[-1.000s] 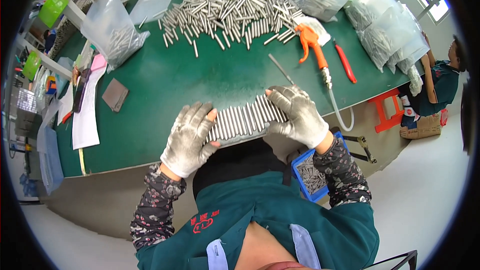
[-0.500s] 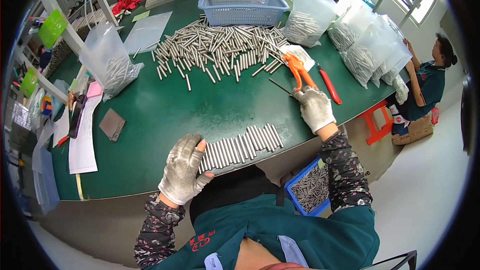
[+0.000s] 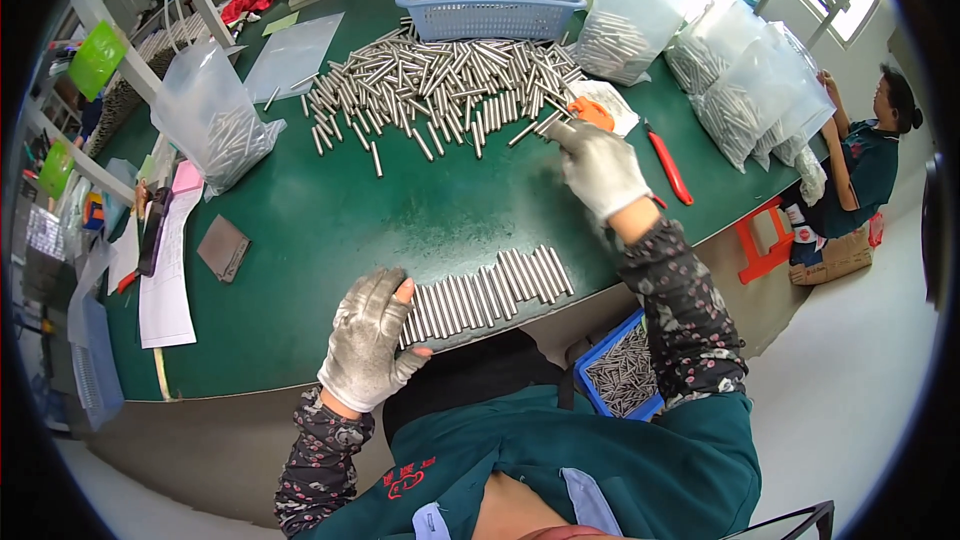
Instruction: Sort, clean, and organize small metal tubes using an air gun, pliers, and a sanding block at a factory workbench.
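My feed's got a row of metal pins lower centre: smooth, cylindrical, probably stiff, slick, individually light-ish, so I'd grab mid-length. Gloved left hand is splayed at its left end; right hand, right of centre, is blurry, can't tell its grip.

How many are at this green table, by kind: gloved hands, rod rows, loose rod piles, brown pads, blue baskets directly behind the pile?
Gloved left hand and gloved right hand: 2
Rod row: 1
Loose rod pile: 1
Brown pad: 1
Blue basket: 1
Total: 6
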`<control>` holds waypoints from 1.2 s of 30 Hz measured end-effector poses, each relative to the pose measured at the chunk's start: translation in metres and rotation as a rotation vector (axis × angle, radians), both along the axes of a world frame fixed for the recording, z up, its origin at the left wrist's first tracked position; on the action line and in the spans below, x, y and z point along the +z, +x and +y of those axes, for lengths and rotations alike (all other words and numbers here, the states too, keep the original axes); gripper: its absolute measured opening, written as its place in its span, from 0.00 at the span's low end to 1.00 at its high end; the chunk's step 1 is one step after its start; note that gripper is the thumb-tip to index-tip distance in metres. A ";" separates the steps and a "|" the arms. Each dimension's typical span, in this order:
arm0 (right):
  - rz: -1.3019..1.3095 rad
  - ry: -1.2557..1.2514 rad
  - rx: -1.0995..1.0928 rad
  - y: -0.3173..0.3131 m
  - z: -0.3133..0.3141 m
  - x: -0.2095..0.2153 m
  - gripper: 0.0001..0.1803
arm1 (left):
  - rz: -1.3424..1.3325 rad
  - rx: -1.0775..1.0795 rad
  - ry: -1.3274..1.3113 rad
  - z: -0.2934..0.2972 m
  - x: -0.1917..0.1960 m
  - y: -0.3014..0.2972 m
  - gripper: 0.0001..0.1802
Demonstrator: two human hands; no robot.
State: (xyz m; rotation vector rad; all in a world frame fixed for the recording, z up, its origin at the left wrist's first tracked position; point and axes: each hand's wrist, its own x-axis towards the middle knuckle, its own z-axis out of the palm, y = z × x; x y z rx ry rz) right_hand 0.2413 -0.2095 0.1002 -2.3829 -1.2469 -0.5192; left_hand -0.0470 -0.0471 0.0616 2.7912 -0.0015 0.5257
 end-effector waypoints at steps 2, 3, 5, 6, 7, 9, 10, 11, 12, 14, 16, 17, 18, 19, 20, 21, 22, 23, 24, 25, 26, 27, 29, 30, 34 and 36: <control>-0.071 -0.229 -0.075 0.023 0.024 -0.013 0.11 | 0.000 -0.003 -0.015 0.000 -0.002 0.001 0.39; -0.045 -0.419 -0.183 0.034 0.032 -0.013 0.12 | -0.005 -0.009 -0.033 -0.001 -0.002 0.002 0.39; 0.014 -0.617 -0.299 0.043 0.047 -0.010 0.11 | -0.009 -0.010 -0.026 -0.001 -0.001 0.002 0.39; 0.037 -0.742 -0.318 0.048 0.048 -0.006 0.11 | -0.019 -0.022 -0.021 -0.001 -0.001 0.003 0.38; 0.039 -0.823 -0.334 0.043 0.050 0.007 0.11 | -0.028 -0.030 -0.033 0.000 0.000 0.003 0.38; 0.007 -0.732 -0.297 0.066 0.041 -0.019 0.12 | -0.029 -0.031 -0.041 -0.001 0.000 0.002 0.38; -0.025 -0.652 -0.255 0.063 0.040 -0.019 0.12 | -0.032 -0.023 -0.043 0.000 0.001 0.001 0.38; -0.027 -0.656 -0.252 0.061 0.036 -0.019 0.12 | -0.032 -0.020 -0.047 0.001 0.001 0.001 0.38; -0.054 -0.602 -0.128 0.057 0.025 -0.018 0.12 | -0.036 -0.026 -0.051 0.002 0.000 0.001 0.38; -0.073 -0.554 0.000 0.038 0.013 -0.008 0.13 | -0.034 -0.030 -0.063 0.002 0.000 0.000 0.38; -0.084 -0.583 0.159 0.026 0.003 -0.003 0.11 | -0.016 -0.021 -0.036 0.002 0.002 0.001 0.38; -0.075 -0.578 0.185 0.020 -0.002 0.000 0.10 | -0.017 -0.025 -0.040 0.002 0.002 0.001 0.38; -0.068 -0.581 0.185 0.016 -0.008 -0.002 0.10 | -0.011 -0.027 -0.043 0.003 0.003 0.001 0.38; -0.054 -0.493 0.238 0.015 -0.015 -0.003 0.11 | -0.031 -0.039 -0.069 0.005 0.003 0.002 0.38; -0.041 -0.404 0.290 0.015 -0.020 -0.004 0.12 | -0.051 -0.051 -0.093 0.007 0.004 0.003 0.38; -0.023 -0.367 0.277 0.015 -0.024 -0.008 0.08 | -0.057 -0.063 -0.086 0.007 0.008 0.004 0.38; -0.018 -0.365 0.271 0.013 -0.024 -0.007 0.08 | -0.053 -0.070 -0.085 0.008 0.016 0.009 0.38; 0.040 -0.358 0.190 0.006 -0.021 -0.003 0.08 | -0.042 -0.070 0.000 0.006 0.029 0.014 0.38; 0.097 -0.351 0.110 0.002 -0.020 -0.002 0.07 | -0.031 -0.071 0.085 0.005 0.040 0.020 0.38; 0.049 -0.311 0.046 0.005 -0.022 -0.010 0.07 | -0.040 -0.095 0.093 0.003 0.049 0.029 0.38; 0.049 -0.305 0.048 0.003 -0.019 -0.014 0.07 | -0.039 -0.094 0.099 0.002 0.056 0.039 0.38; 0.042 -0.294 -0.026 -0.001 -0.016 -0.016 0.07 | -0.056 -0.150 0.104 0.001 0.062 0.051 0.37; 0.034 -0.306 -0.146 -0.007 -0.010 -0.020 0.06 | -0.118 -0.255 0.133 0.002 0.068 0.077 0.31; 0.036 -0.299 -0.141 -0.008 -0.008 -0.020 0.06 | -0.115 -0.251 0.141 0.003 0.068 0.089 0.31; 0.041 -0.308 -0.224 -0.004 -0.011 -0.022 0.06 | 0.160 -0.121 -0.059 -0.005 0.060 0.155 0.30; 0.046 -0.320 -0.224 -0.004 -0.012 -0.017 0.06 | 0.216 -0.010 -0.013 -0.013 0.051 0.184 0.41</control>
